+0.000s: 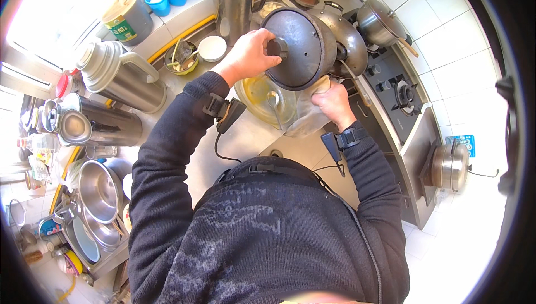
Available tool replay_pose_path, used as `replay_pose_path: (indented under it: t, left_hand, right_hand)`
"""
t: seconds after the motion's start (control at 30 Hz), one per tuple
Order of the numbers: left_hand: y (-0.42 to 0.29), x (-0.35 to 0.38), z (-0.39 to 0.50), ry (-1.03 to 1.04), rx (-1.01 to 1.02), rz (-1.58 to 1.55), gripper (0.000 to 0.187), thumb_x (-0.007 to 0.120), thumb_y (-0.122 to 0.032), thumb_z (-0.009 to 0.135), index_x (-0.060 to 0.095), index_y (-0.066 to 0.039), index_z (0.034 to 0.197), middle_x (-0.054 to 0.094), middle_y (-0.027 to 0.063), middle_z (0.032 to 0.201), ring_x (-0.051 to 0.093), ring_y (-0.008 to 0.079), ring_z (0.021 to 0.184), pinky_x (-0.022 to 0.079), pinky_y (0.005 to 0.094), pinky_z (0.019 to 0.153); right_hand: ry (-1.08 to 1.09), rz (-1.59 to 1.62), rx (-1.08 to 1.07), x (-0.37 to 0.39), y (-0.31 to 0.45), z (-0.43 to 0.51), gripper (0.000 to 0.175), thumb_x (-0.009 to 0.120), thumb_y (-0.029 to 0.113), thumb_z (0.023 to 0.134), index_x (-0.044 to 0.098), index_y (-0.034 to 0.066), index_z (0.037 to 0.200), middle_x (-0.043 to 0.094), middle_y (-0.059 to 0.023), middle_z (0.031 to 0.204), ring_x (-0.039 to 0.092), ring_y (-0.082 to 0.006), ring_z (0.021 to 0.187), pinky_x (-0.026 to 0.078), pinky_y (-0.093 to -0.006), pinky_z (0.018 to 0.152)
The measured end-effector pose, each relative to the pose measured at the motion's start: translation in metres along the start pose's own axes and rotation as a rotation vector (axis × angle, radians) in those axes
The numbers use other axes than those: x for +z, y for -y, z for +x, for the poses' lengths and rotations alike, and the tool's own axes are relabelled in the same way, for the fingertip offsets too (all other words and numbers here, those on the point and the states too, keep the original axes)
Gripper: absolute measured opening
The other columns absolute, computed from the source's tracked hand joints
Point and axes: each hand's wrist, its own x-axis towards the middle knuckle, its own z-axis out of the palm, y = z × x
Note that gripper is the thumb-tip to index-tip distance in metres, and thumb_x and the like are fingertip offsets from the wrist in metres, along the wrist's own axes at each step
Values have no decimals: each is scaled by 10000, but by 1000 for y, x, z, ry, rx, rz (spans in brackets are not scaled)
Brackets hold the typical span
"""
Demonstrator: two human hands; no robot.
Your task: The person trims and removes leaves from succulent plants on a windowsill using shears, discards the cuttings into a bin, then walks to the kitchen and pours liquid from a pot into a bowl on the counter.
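A dark clay-like pot is tilted in the air, its black lid (pixel 293 52) facing me. My left hand (pixel 253 52) holds the lid by its knob (pixel 277 48). Lower right of the lid, my right hand (pixel 334 102) clutches a pale cloth (pixel 321 86) against the pot's side (pixel 328 46); whatever handle is under the cloth stays hidden. Partly below the pot stands a clear glass bowl (pixel 247 105) with yellowish contents and a metal spoon (pixel 273 101) in it. A translucent plastic sheet or bag (pixel 307 117) hangs beneath my right hand.
A wok (pixel 354 44) and a lidded saucepan (pixel 379 21) stand on the gas hob (pixel 389 107) to the right. Behind the bowl are a steel jug (pixel 234 11), a white bowl (pixel 212 48) and a bowl of scraps (pixel 182 59). Thermos flasks (pixel 125 78) and steel basins (pixel 100 191) line the left.
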Motion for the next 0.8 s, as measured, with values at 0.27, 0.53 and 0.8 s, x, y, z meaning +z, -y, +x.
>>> replay_pose_path:
  t: [0.27, 0.53, 0.8]
  left_hand:
    - [6, -6, -2, 58, -80, -71, 549, 812, -203, 723, 603, 59, 1158, 638, 184, 1020, 650, 282, 878, 527, 363, 818]
    - [21, -1, -11, 29, -105, -137, 570, 822, -183, 719, 597, 55, 1186, 632, 167, 1027, 654, 253, 863, 533, 352, 812]
    - [29, 2, -20, 6, -125, -171, 565, 823, -167, 720, 595, 53, 1188, 628, 158, 1022, 649, 239, 848, 533, 348, 801]
  right_hand:
    - [-15, -104, 26, 6, 6, 5, 321, 717, 218, 663, 665, -17, 875, 685, -232, 847, 676, -397, 827, 541, -408, 751]
    - [-43, -162, -51, 13, 8, 7, 299, 702, 194, 667, 655, 2, 891, 684, -211, 845, 676, -374, 811, 538, -394, 752]
    - [-56, -239, -46, 15, 11, 7, 315, 696, 193, 672, 659, 19, 932, 685, -221, 879, 672, -404, 861, 543, -407, 772]
